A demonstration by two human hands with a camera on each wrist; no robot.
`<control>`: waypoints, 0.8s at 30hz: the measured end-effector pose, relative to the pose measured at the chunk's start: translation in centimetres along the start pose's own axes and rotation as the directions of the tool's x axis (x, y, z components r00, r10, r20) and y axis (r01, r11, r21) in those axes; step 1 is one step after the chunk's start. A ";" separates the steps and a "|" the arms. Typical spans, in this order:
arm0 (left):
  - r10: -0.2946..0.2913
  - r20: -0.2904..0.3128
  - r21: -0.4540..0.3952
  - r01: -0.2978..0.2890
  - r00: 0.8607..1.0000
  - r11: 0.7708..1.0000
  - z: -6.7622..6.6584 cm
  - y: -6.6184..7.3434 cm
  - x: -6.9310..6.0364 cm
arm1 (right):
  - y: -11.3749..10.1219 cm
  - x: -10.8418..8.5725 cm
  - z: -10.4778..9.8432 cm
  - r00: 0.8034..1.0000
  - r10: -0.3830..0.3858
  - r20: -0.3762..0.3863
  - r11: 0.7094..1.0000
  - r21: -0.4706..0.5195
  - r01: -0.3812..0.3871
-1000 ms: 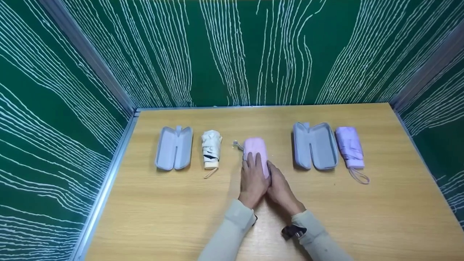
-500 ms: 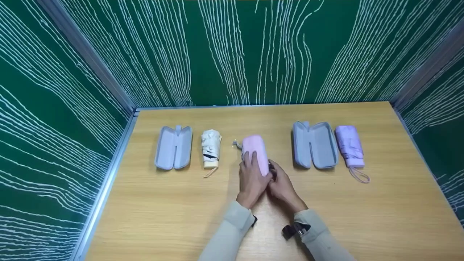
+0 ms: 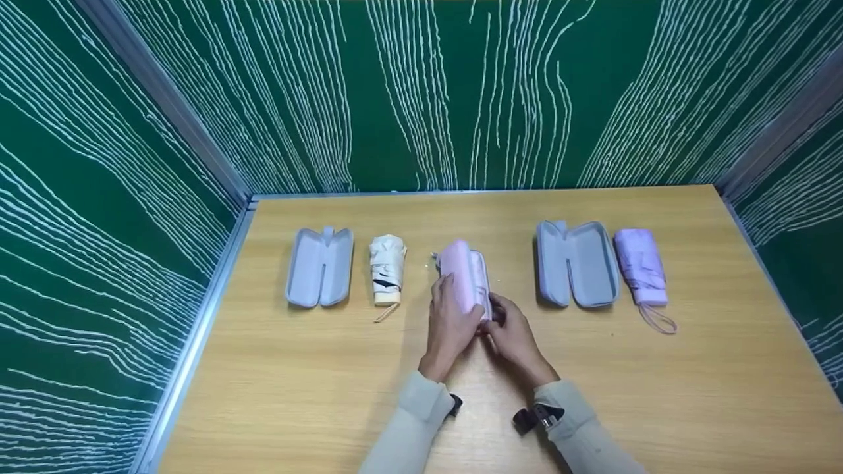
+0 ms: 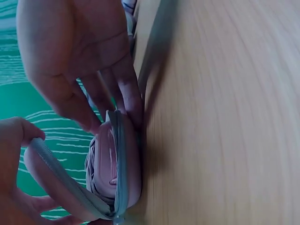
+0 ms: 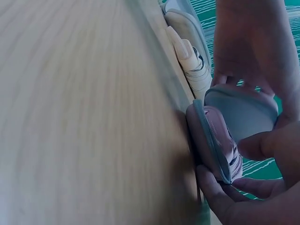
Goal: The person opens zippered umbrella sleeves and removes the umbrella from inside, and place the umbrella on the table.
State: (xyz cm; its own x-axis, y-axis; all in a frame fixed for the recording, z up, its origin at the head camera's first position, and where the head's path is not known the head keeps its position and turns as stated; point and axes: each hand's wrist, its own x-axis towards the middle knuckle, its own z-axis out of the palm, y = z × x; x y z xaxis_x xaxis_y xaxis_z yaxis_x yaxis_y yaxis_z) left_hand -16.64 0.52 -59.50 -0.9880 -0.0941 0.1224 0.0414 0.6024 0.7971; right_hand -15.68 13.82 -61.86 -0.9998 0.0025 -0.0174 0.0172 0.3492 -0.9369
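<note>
A pink zip case (image 3: 456, 263) stands partly unzipped near the table's middle, its lid tilted up toward the left. My left hand (image 3: 450, 329) grips that lid, thumb at the near edge and fingers over the far side. At the lower right corner, my right hand (image 3: 517, 339) holds the case's base. Inside lies a folded pink umbrella (image 5: 219, 123), seen in both wrist views. In the left wrist view, the raised lid (image 4: 56, 180) stands apart from the base, joined along one side.
An open grey case (image 3: 304, 266) and a cream folded umbrella (image 3: 386, 266) lie to the left. Another open grey case (image 3: 593, 263) and a purple folded umbrella (image 3: 640, 263) lie to the right. Green walls with white lines stand behind and beside the wooden table (image 3: 296, 395).
The pink case's lid, shut before, has swung up to the left in my left hand, baring its inside. My right hand stays at the base.
</note>
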 end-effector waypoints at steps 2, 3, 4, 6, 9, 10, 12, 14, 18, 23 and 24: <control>-0.005 -0.020 -0.031 0.004 1.000 0.999 -0.2 -0.2 0.0 | 0.1 0.0 0.1 1.000 -0.019 -0.002 1.000 -0.018 0.019; -0.011 -0.027 -0.046 0.010 1.000 0.999 -0.3 -0.3 0.0 | 0.2 0.0 0.1 0.999 -0.035 -0.006 0.999 -0.034 0.035; -0.021 -0.035 -0.059 0.019 0.999 0.998 -0.3 -0.4 0.0 | 0.2 0.0 0.1 0.999 -0.052 -0.009 0.997 -0.052 0.052; -0.041 -0.050 -0.080 0.036 0.998 0.996 -0.5 -0.6 0.0 | 0.2 0.0 0.2 0.996 -0.090 -0.014 0.992 -0.089 0.089; -0.069 -0.068 -0.111 0.061 0.995 0.992 -0.8 -0.9 -0.1 | 0.1 0.0 0.3 0.992 -0.127 -0.010 0.982 -0.140 0.124; -0.079 -0.070 -0.120 0.070 0.994 0.990 -1.0 -1.0 -0.1 | 0.0 0.0 0.3 0.991 -0.132 -0.007 0.979 -0.159 0.129; -0.097 -0.075 -0.139 0.086 0.992 0.987 -1.2 -1.1 -0.1 | -0.3 0.0 0.4 0.987 -0.157 -0.011 0.968 -0.202 0.152; -0.120 -0.072 -0.158 0.108 0.990 0.981 -1.4 -1.2 -0.2 | -0.6 -0.1 0.6 0.984 -0.177 -0.021 0.953 -0.252 0.166; -0.156 -0.067 -0.180 0.141 0.986 0.973 -1.4 -1.3 -0.3 | -1.0 0.0 1.2 0.973 -0.229 -0.035 0.910 -0.362 0.201; -0.188 -0.059 -0.198 0.173 0.980 0.965 -1.5 -1.6 -0.4 | -1.3 0.1 2.2 0.950 -0.311 -0.023 0.838 -0.477 0.263; -0.194 -0.059 -0.205 0.179 0.979 0.962 -1.5 -1.7 -0.4 | -1.3 0.2 2.4 0.943 -0.331 -0.021 0.820 -0.501 0.277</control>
State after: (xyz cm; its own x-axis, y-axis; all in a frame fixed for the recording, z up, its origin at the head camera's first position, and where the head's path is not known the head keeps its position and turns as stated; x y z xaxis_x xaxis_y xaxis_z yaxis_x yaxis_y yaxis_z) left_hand -16.04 -1.70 -60.00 -0.9667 -0.2560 -0.0002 -0.1063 0.4006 0.9101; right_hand -15.88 11.13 -61.44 -0.9491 -0.0936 0.3007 -0.2642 0.7562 -0.5986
